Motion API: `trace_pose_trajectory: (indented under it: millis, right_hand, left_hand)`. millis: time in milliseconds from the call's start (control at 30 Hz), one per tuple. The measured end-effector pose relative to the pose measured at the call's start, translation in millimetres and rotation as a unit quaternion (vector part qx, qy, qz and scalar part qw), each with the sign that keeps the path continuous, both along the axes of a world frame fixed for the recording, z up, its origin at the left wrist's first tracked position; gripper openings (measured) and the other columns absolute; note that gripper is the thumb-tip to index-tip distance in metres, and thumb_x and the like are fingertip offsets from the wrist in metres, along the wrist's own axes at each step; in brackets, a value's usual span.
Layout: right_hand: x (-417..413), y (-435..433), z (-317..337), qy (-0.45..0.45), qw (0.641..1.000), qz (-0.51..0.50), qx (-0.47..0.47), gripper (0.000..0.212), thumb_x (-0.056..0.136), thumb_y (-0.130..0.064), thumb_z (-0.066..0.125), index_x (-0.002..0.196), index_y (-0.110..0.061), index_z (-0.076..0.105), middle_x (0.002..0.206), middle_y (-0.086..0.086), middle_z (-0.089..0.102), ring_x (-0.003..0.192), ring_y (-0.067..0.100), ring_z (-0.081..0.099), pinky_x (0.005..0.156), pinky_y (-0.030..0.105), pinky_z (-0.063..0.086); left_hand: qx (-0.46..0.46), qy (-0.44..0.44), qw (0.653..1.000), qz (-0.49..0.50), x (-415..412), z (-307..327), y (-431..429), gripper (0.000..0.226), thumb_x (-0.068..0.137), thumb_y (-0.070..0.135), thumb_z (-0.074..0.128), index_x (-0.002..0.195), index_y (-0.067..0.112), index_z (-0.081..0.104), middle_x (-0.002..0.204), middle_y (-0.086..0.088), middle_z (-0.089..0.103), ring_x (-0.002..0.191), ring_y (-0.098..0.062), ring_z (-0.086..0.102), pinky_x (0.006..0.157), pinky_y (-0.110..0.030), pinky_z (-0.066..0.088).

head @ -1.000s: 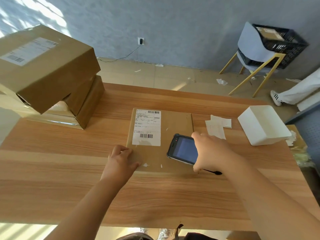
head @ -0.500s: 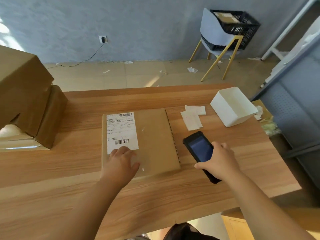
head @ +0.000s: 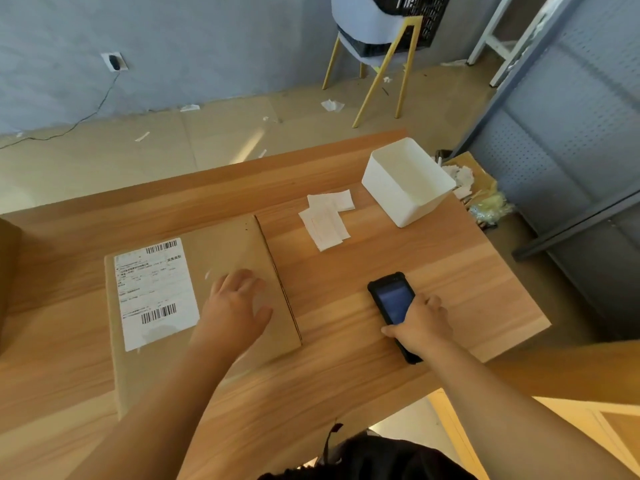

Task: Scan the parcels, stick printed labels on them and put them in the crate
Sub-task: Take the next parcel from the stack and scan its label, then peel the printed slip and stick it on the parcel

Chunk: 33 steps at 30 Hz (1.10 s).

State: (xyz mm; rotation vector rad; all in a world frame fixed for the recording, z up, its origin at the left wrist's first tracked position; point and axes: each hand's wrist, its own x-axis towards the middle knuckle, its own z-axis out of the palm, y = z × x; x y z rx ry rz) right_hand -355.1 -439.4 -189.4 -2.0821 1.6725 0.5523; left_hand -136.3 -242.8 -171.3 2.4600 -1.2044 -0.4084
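Note:
A flat brown cardboard parcel [head: 228, 251] lies on the wooden table [head: 433, 271], with a white shipping label [head: 156, 292] on its left half. My left hand [head: 235, 306] rests on the parcel's right half, fingers spread. My right hand [head: 420, 323] grips a black handheld scanner [head: 393, 301] lying low on the table right of the parcel, screen up. Loose printed labels [head: 325, 216] lie behind the scanner. The black crate [head: 415, 15] sits on a chair at the far wall.
A white open box [head: 408, 183] stands at the table's far right corner. The edge of a brown carton [head: 7, 258] shows at the left. A grey perforated rack [head: 571, 140] stands to the right, with scrap paper [head: 464, 178] on the floor beside it.
The view swung right and down. My right hand carried the scanner off the parcel to the table on its right. My left hand slid from the parcel's near left to its right half.

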Motion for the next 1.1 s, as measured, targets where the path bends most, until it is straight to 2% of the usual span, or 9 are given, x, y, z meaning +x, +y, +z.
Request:
trace_pose_trajectory:
  millis: [133, 267, 400, 500, 667, 800, 933, 1100]
  right_hand:
    - [-2, -11, -10, 0.018, 0.999, 0.04, -0.002, 0.091, 0.075, -0.051, 0.075, 0.139, -0.005, 0.028, 0.139, 0.012, 0.031, 0.12, 0.028, 0.042, 0.087, 0.035, 0.045]
    - [2, -24, -13, 0.042, 0.997, 0.061, 0.019, 0.103, 0.071, -0.06, 0.073, 0.142, -0.006, 0.023, 0.141, 0.011, 0.03, 0.124, 0.028, 0.036, 0.086, 0.034, 0.043]
    - [25, -39, -8, 0.019, 0.992, 0.115, -0.041, 0.095, 0.074, -0.07, 0.061, 0.14, -0.01, 0.028, 0.137, 0.009, 0.034, 0.123, 0.027, 0.036, 0.09, 0.036, 0.041]
    - [56, -49, -6, -0.053, 0.985, 0.153, -0.068, 0.07, 0.085, -0.059, 0.056, 0.135, -0.013, 0.038, 0.135, 0.007, 0.04, 0.122, 0.026, 0.038, 0.094, 0.037, 0.042]
    - [113, -64, -15, -0.16, 0.975, 0.154, -0.005, 0.051, 0.092, -0.043, 0.056, 0.13, -0.013, 0.044, 0.129, 0.004, 0.045, 0.111, 0.023, 0.05, 0.09, 0.038, 0.049]
    - [149, -74, -29, -0.171, 0.976, 0.125, 0.044, 0.049, 0.093, -0.038, 0.056, 0.13, -0.01, 0.042, 0.128, 0.007, 0.049, 0.105, 0.027, 0.056, 0.084, 0.044, 0.053]
    - [170, -76, -39, -0.149, 0.98, 0.127, 0.028, 0.048, 0.092, -0.036, 0.059, 0.128, -0.007, 0.046, 0.124, 0.009, 0.053, 0.104, 0.028, 0.058, 0.07, 0.035, 0.048]
    - [177, -78, -49, -0.179, 0.98, 0.068, 0.058, 0.04, 0.085, -0.029, 0.07, 0.115, -0.008, 0.054, 0.114, 0.01, 0.064, 0.101, 0.029, 0.062, 0.078, 0.04, 0.054]
  left_hand:
    - [0.01, 0.005, 1.0, 0.019, -1, -3, -10, 0.049, 0.074, 0.021, 0.077, 0.119, 0.009, 0.063, 0.128, -0.011, 0.054, 0.121, -0.039, 0.044, 0.096, -0.05, 0.041]
    - [0.009, -0.024, 0.999, 0.03, 2, -7, -12, 0.045, 0.074, 0.027, 0.077, 0.114, 0.011, 0.067, 0.121, -0.008, 0.059, 0.113, -0.041, 0.05, 0.093, -0.056, 0.043]
    - [-0.001, -0.037, 0.998, 0.056, 8, -12, -13, 0.045, 0.078, 0.04, 0.063, 0.112, 0.012, 0.067, 0.117, -0.008, 0.06, 0.104, -0.042, 0.053, 0.085, -0.057, 0.049]
    - [-0.005, -0.053, 0.996, 0.067, 13, -13, -14, 0.055, 0.077, 0.049, 0.046, 0.11, 0.011, 0.068, 0.116, -0.009, 0.061, 0.1, -0.04, 0.056, 0.082, -0.051, 0.05]
    - [-0.013, -0.069, 0.994, 0.09, 15, -17, -16, 0.052, 0.079, 0.047, 0.047, 0.111, 0.013, 0.068, 0.117, -0.007, 0.06, 0.101, -0.039, 0.057, 0.085, -0.049, 0.05]
    - [-0.012, -0.068, 0.993, 0.099, 15, -17, -14, 0.049, 0.08, 0.047, 0.047, 0.11, 0.015, 0.069, 0.118, -0.004, 0.062, 0.1, -0.037, 0.058, 0.081, -0.046, 0.051]
    - [-0.013, -0.055, 0.992, 0.11, 16, -16, -15, 0.048, 0.08, 0.048, 0.047, 0.11, 0.018, 0.069, 0.118, -0.001, 0.063, 0.1, -0.035, 0.059, 0.078, -0.043, 0.052]
    - [-0.018, -0.056, 0.991, 0.116, 12, -19, -15, 0.046, 0.082, 0.044, 0.049, 0.11, 0.014, 0.069, 0.118, -0.005, 0.063, 0.104, -0.036, 0.059, 0.086, -0.044, 0.05]
